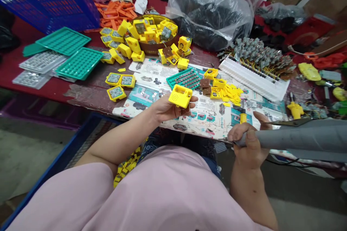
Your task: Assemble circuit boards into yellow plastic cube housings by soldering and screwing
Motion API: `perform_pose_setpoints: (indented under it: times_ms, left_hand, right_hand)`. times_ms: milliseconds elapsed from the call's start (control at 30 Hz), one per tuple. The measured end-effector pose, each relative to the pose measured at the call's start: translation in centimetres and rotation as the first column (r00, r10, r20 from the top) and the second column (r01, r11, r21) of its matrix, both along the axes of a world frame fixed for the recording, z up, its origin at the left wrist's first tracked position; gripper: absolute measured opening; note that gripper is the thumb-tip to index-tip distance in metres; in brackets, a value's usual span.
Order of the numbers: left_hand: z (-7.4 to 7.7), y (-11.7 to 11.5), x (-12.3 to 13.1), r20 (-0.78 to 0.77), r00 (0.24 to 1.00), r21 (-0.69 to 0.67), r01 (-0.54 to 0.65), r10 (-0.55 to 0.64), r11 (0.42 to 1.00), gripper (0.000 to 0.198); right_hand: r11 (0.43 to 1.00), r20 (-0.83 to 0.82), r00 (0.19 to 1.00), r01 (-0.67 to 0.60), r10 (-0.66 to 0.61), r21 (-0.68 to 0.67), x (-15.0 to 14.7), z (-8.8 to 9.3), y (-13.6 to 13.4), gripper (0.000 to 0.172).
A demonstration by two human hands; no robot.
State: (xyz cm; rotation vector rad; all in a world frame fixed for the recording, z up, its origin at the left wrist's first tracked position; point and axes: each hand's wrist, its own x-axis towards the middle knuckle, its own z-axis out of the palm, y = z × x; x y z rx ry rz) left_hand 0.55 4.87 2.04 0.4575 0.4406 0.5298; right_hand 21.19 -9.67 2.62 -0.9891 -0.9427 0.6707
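My left hand (pixel 164 110) is closed around a yellow plastic casing (pixel 180 96) with small round holes in its face, held just above the table's front edge. A brown piece (pixel 184 111) shows beneath the casing by my fingers. My right hand (pixel 251 144) grips the narrow end of a grey tapered tool (pixel 295 137), which reaches to the right edge; its exact kind is unclear. Beyond my left hand lies a green tray (pixel 185 79) of small round metal parts. Yellow casings (pixel 216 93), brown pieces (pixel 205 83) and small yellow parts (pixel 231 94) lie to its right.
A brown bowl (pixel 151 48) overflows with yellow casings. Green trays (pixel 81 64) and a blue basket (pixel 51 3) stand left, near orange parts (pixel 115 12). A white rack (pixel 253 79) with wired parts, a plastic bag (pixel 208 11) and a yellow-handled screwdriver (pixel 243 116) are further right.
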Motion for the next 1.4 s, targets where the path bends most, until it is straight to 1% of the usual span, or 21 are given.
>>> perform_pose_setpoints:
  times_ms: [133, 200, 300, 433, 567, 633, 667, 700, 733, 767, 800, 833, 867, 900, 933, 967, 1100, 1167, 1233, 1300, 1400]
  left_hand:
    - [-0.5, -0.8, 0.5, 0.027, 0.996, -0.098, 0.082, -0.08, 0.992, 0.003]
    - [-0.7, -1.0, 0.7, 0.027, 0.996, -0.117, 0.092, -0.09, 0.989, 0.003]
    - [-0.6, -1.2, 1.0, 0.006, 0.997, -0.11, 0.083, -0.083, 0.99, 0.002]
    - [-0.3, -1.4, 1.3, -0.073, 0.994, -0.074, 0.075, -0.08, 0.994, 0.006]
    - [0.2, -1.3, 1.4, -0.154, 0.985, 0.026, 0.082, -0.077, 0.996, 0.018]
    - [0.3, -1.1, 1.5, -0.251, 0.962, 0.18, 0.152, -0.104, 0.972, 0.026]
    - [0.3, -1.0, 1.6, -0.337, 0.936, 0.31, 0.209, -0.098, 0.927, 0.027]
    - [0.3, -0.9, 1.7, -0.44, 0.896, 0.467, 0.282, -0.056, 0.838, 0.026]
    - [0.3, -0.8, 1.8, -0.538, 0.842, 0.621, 0.371, 0.032, 0.69, 0.022]
    - [0.2, -0.8, 2.0, -0.605, 0.781, 0.731, 0.469, 0.153, 0.495, 0.02]
    - [0.1, -0.8, 2.2, -0.631, 0.723, 0.774, 0.563, 0.28, 0.289, 0.02]
    - [0.1, -0.9, 2.4, -0.63, 0.674, 0.757, 0.643, 0.384, 0.113, 0.024]
    - [0.0, -1.1, 2.6, -0.623, 0.636, 0.711, 0.704, 0.455, -0.01, 0.028]
    - [-0.1, -1.2, 2.8, -0.62, 0.607, 0.662, 0.745, 0.497, -0.084, 0.032]
    - [-0.1, -1.3, 2.9, -0.625, 0.588, 0.624, 0.772, 0.514, -0.124, 0.034]
    - [-0.1, -1.3, 3.0, -0.631, 0.576, 0.601, 0.786, 0.52, -0.142, 0.035]
    - [0.3, -1.4, 3.1, -0.646, 0.548, 0.559, 0.814, 0.532, -0.16, 0.038]
    - [0.5, -1.7, 3.1, -0.673, 0.515, 0.501, 0.845, 0.531, -0.185, 0.051]
    - [0.6, -2.1, 3.3, -0.707, 0.479, 0.421, 0.876, 0.521, -0.233, 0.063]
    - [0.6, -2.5, 3.5, -0.716, 0.452, 0.359, 0.892, 0.531, -0.275, 0.061]
    - [1.0, -1.8, 4.3, -0.644, 0.455, 0.371, 0.889, 0.615, -0.269, 0.054]
  right_hand:
    - [1.0, 0.002, 1.0, -0.008, 0.008, 0.006, 0.0, -0.1, -0.2, 0.041]
    - [1.0, 0.003, 1.0, -0.004, 0.004, 0.002, 0.1, -0.2, -0.3, 0.04]
    - [1.0, 0.012, 1.0, 0.019, -0.019, -0.008, 0.3, -0.3, -0.5, 0.039]
    - [1.0, 0.005, 1.0, 0.02, -0.02, 0.01, 0.6, -0.5, -0.7, 0.042]
    - [1.0, -0.007, 1.0, 0.004, -0.004, 0.025, 0.7, -0.6, -0.7, 0.042]
    - [1.0, -0.009, 1.0, 0.003, -0.003, 0.028, 0.7, -0.5, -0.7, 0.04]
    - [1.0, -0.007, 1.0, 0.005, -0.005, 0.03, 0.7, -0.5, -0.7, 0.039]
    - [0.999, -0.005, 1.0, 0.01, -0.01, 0.033, 0.7, -0.4, -0.7, 0.037]
    - [0.999, -0.002, 1.0, 0.015, -0.015, 0.037, 0.7, -0.4, -0.6, 0.036]
    - [0.999, 0.003, 1.0, 0.015, -0.016, 0.047, 0.8, -0.4, -0.6, 0.035]
    - [0.998, 0.009, 1.0, 0.013, -0.013, 0.061, 0.8, -0.5, -0.5, 0.036]
    - [0.997, 0.012, 1.0, 0.007, -0.007, 0.073, 0.9, -0.5, -0.5, 0.037]
    - [0.997, 0.016, 1.0, 0.001, -0.002, 0.082, 0.9, -0.6, -0.4, 0.039]
    - [0.997, 0.021, 1.0, -0.005, 0.003, 0.082, 1.0, -0.6, -0.4, 0.04]
    - [0.997, 0.027, 1.0, -0.003, 0.001, 0.074, 1.0, -0.6, -0.4, 0.041]
    - [0.998, 0.03, 1.0, 0.006, -0.008, 0.061, 1.0, -0.6, -0.4, 0.042]
    - [0.999, 0.029, 0.999, 0.04, -0.041, 0.022, 0.8, -0.3, -0.6, 0.042]
    - [0.999, 0.026, 0.999, 0.034, -0.034, 0.016, 0.8, -0.3, -0.7, 0.043]
    - [1.0, 0.021, 1.0, 0.022, -0.022, 0.007, 0.9, -0.4, -0.8, 0.043]
    - [1.0, 0.023, 1.0, 0.014, -0.014, 0.002, 1.0, -0.6, -0.9, 0.044]
    - [0.999, 0.033, 0.999, 0.029, -0.028, -0.022, 1.4, -0.8, -1.0, 0.045]
